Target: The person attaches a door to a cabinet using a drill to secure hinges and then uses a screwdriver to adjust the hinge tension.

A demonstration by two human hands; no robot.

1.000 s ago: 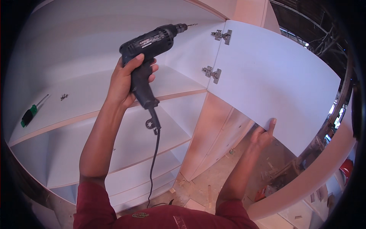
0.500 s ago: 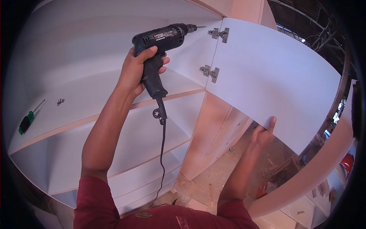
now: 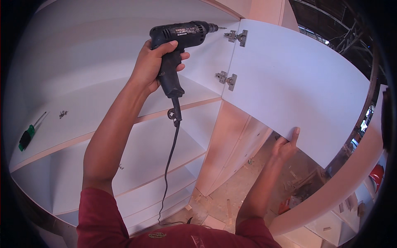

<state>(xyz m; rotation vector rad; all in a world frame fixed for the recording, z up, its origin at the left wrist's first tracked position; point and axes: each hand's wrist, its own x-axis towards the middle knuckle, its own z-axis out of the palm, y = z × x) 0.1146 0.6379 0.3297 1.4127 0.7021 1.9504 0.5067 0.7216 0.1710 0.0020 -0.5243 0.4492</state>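
A black corded power drill [image 3: 182, 36] is gripped in my left hand [image 3: 155, 62], its bit pointing right at the cabinet's inner side wall, close to the upper hinge [image 3: 236, 37]. Whether the bit touches the wall I cannot tell. My right hand [image 3: 286, 145] holds the lower edge of the white cabinet door [image 3: 297, 87], thumb on its face and fingers behind, out of sight. The door stands swung out to the right. A second metal hinge [image 3: 226, 80] joins it lower down.
On the cabinet shelf [image 3: 89, 120] at left lie a green-handled screwdriver [image 3: 28, 136] and a small pile of screws [image 3: 63, 114]. The drill's cord [image 3: 166, 173] hangs down past the lower shelves. Scraps litter the floor [image 3: 223, 198], and a curved board edge [image 3: 331, 194] stands at right.
My left hand has moved the drill slightly to the right and up, bringing its bit closer to the upper hinge. My right hand stays at the door's edge.
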